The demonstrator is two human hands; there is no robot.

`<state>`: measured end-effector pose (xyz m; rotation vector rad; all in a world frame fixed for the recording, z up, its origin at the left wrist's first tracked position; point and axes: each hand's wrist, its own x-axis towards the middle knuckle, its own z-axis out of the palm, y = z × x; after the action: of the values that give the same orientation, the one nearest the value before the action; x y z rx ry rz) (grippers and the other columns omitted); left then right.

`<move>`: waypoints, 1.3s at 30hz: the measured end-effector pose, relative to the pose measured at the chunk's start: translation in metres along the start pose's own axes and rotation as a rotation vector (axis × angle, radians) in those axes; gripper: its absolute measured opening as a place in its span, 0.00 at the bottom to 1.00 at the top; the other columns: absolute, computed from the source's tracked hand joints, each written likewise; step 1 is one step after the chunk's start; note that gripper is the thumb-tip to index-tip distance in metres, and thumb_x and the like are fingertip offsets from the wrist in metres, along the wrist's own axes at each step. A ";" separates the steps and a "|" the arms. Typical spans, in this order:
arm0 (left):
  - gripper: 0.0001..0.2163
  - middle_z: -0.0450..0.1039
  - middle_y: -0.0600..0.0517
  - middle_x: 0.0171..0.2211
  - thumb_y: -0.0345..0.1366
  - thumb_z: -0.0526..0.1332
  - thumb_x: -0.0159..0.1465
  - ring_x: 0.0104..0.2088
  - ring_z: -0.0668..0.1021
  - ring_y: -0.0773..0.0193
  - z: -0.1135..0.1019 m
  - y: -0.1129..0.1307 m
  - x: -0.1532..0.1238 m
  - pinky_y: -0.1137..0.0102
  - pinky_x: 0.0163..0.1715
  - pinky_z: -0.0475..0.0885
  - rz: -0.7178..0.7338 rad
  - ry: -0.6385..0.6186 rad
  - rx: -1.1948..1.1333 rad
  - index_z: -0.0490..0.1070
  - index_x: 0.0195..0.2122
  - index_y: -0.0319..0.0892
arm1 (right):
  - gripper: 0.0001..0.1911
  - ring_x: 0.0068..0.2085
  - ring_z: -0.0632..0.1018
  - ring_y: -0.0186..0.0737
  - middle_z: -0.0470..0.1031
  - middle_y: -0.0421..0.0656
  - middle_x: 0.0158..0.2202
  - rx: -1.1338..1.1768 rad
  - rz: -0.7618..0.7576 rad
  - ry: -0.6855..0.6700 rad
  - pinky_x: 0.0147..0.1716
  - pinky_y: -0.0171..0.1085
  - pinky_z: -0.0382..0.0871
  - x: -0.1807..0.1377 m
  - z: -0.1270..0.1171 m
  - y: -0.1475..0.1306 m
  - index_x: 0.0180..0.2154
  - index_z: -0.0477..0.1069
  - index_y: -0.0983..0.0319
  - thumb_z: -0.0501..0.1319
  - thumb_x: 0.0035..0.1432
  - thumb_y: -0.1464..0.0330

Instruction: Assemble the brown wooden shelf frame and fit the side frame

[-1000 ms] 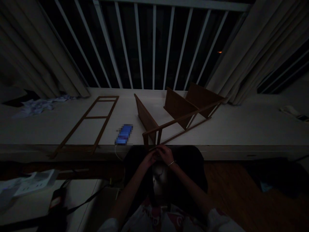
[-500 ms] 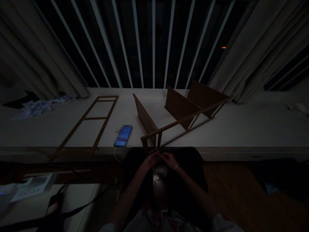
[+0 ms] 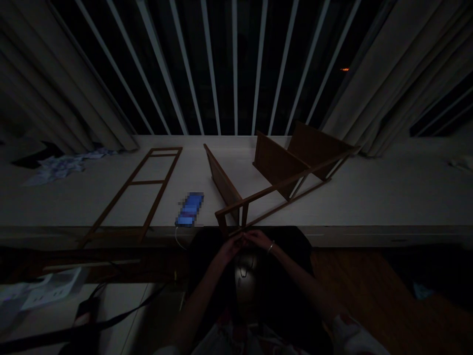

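Note:
A partly assembled wooden shelf [image 3: 275, 187] lies on its side on the white window ledge [image 3: 369, 202], its boards standing up from the side frame. Its near end reaches over the ledge's front edge, just above my hands. My left hand [image 3: 233, 244] and my right hand [image 3: 258, 238] meet close below that end, fingers bent together. Whatever lies between the fingertips is too small and dark to make out. A bracelet circles my right wrist. Left of the shelf, a separate wooden ladder-like frame [image 3: 135, 182] lies flat, its near end jutting past the ledge.
A lit phone [image 3: 190, 209] with a white cable lies between frame and shelf. Crumpled papers [image 3: 59, 165] are at the far left, under the curtain [image 3: 70, 79]. Window bars [image 3: 235, 69] rise behind the ledge. At lower left are a white power strip [image 3: 53, 291] and a black strap [image 3: 121, 319].
My right hand has shifted slightly left and up, closer to my left fingers. The view has moved a little; the shelf, frame and phone stay in place.

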<state>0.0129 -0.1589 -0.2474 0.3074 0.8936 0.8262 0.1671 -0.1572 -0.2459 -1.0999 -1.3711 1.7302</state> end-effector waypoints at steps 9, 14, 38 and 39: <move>0.06 0.73 0.51 0.26 0.31 0.63 0.52 0.25 0.74 0.71 0.004 0.001 -0.010 0.77 0.27 0.67 0.032 0.027 0.046 0.72 0.30 0.35 | 0.21 0.26 0.70 0.29 0.73 0.41 0.26 0.122 0.060 0.076 0.28 0.32 0.63 0.001 0.005 0.013 0.27 0.72 0.66 0.60 0.43 0.53; 0.11 0.73 0.50 0.29 0.34 0.64 0.50 0.28 0.74 0.70 0.001 -0.002 -0.016 0.77 0.28 0.65 0.081 0.016 0.079 0.72 0.35 0.37 | 0.21 0.25 0.70 0.29 0.73 0.41 0.26 0.146 0.067 0.135 0.27 0.31 0.63 0.001 0.006 0.017 0.29 0.72 0.65 0.62 0.41 0.53; 0.12 0.68 0.55 0.23 0.39 0.65 0.47 0.20 0.68 0.76 -0.024 -0.013 -0.025 0.78 0.20 0.58 0.185 0.093 0.120 0.70 0.28 0.37 | 0.20 0.28 0.72 0.34 0.73 0.41 0.26 0.099 0.010 0.185 0.31 0.35 0.64 0.001 0.012 0.006 0.29 0.73 0.64 0.63 0.39 0.54; 0.11 0.69 0.55 0.23 0.38 0.65 0.47 0.20 0.68 0.76 -0.025 -0.013 -0.024 0.78 0.20 0.58 0.172 0.088 0.105 0.70 0.28 0.37 | 0.20 0.29 0.72 0.35 0.74 0.41 0.27 0.109 0.006 0.180 0.33 0.36 0.64 0.001 0.012 0.007 0.30 0.73 0.64 0.63 0.39 0.54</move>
<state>-0.0084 -0.1880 -0.2559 0.4476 1.0049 0.9593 0.1560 -0.1623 -0.2517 -1.1686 -1.1510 1.6460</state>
